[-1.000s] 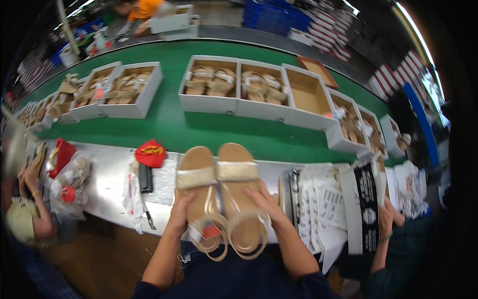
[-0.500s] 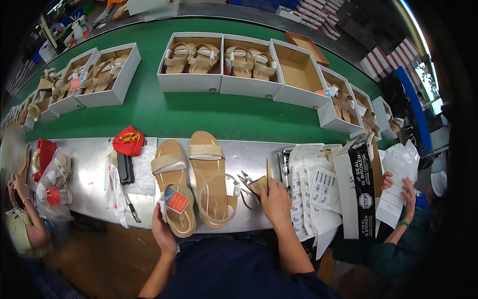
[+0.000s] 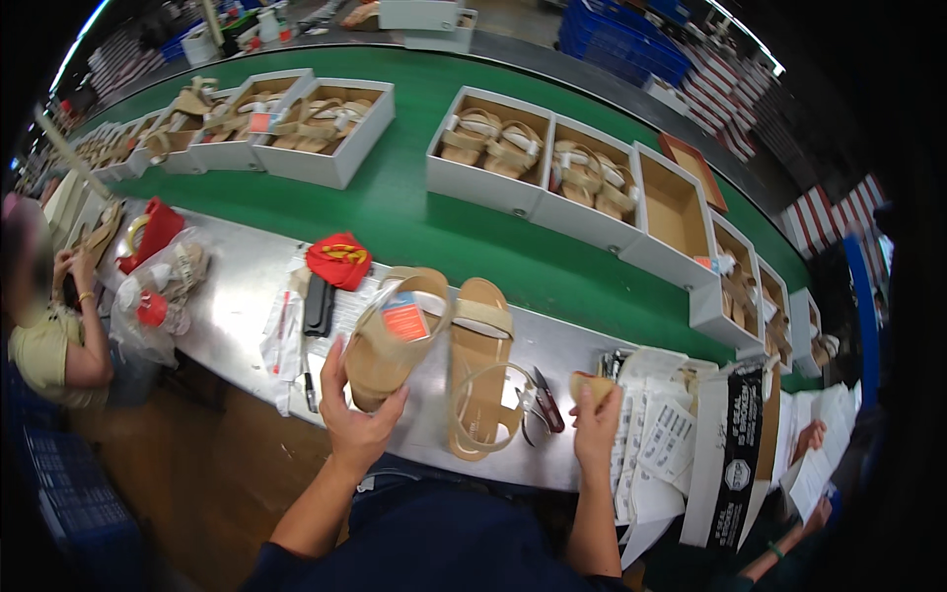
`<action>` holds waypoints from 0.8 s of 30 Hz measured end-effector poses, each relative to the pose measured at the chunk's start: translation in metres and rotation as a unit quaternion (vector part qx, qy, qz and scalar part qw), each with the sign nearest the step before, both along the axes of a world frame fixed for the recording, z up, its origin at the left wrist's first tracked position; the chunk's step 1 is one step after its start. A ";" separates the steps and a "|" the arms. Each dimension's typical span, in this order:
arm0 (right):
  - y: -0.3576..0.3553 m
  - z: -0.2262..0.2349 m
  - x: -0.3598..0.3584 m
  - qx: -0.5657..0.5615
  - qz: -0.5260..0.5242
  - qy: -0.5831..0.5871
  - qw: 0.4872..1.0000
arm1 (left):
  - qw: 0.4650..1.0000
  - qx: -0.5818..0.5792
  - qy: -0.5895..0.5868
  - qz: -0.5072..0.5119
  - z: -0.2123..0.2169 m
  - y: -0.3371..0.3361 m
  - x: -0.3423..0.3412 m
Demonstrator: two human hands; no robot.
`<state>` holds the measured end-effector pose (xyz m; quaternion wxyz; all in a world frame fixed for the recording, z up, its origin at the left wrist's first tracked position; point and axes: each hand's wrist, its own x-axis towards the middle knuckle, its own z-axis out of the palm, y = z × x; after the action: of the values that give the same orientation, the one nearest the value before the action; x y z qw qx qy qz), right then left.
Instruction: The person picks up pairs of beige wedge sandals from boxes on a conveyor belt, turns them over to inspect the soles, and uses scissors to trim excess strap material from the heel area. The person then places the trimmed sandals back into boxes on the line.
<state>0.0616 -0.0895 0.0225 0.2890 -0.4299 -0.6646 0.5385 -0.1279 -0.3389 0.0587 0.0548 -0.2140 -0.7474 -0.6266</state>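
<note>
- Here, left hand (image 3: pixel 357 422) wrapped around the heel end of a tan sandal (image 3: pixel 387 340), gripping it and tilting it up off the tabletop (image 3: pixel 232 296), sole turned toward the camera.
- Stuck on that sole, a small orange-and-blue tag (image 3: pixel 404 318).
- Just beside it at 3 o'clock, a second tan sandal (image 3: pixel 477 370) lying flat on the tabletop, toe toward 12 o'clock, ankle strap looped open at the near end.
- Right hand (image 3: pixel 595 426) clenched around a small tan piece (image 3: pixel 590 385), held above the tabletop edge, well apart from the lifted sandal.
- Between the flat sandal and the right hand, a pair of snips (image 3: pixel 541 400) resting on the tabletop.
- At 3 o'clock from the right hand, printed paper sheets (image 3: pixel 666 444) spread out.
- At 11 o'clock from the left hand, a red cloth (image 3: pixel 338 259) and a black flat tool (image 3: pixel 318 305) beside it.
- Farther out at 12 o'clock, a green conveyor belt (image 3: pixel 414 222) carrying open white shoe boxes (image 3: pixel 488 153), most with sandals inside.
- At 9 o'clock, another person (image 3: pixel 44 326) seated at the same tabletop.
</note>
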 end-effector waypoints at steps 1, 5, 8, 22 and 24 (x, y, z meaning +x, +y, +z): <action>-0.002 0.014 -0.006 -0.012 0.000 0.038 0.999 | 1.000 0.004 0.029 0.001 0.013 0.000 -0.009; -0.033 0.074 -0.035 0.021 0.032 0.212 0.977 | 0.980 -0.088 0.177 -0.006 0.082 0.005 -0.024; -0.066 0.090 -0.057 0.056 0.119 0.250 0.959 | 0.963 -0.127 0.239 -0.018 0.091 0.011 -0.024; -0.093 0.110 -0.096 0.323 0.244 0.227 0.886 | 0.945 -0.149 0.285 -0.054 0.091 0.019 -0.012; -0.093 0.116 -0.094 0.381 0.247 0.202 0.868 | 0.944 -0.147 0.290 -0.057 0.091 0.019 -0.011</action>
<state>-0.0325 -0.1823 0.1389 0.4155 0.0097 -0.8297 0.3726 -0.1386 -0.3199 0.1495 0.2015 -0.4340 -0.7698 -0.4224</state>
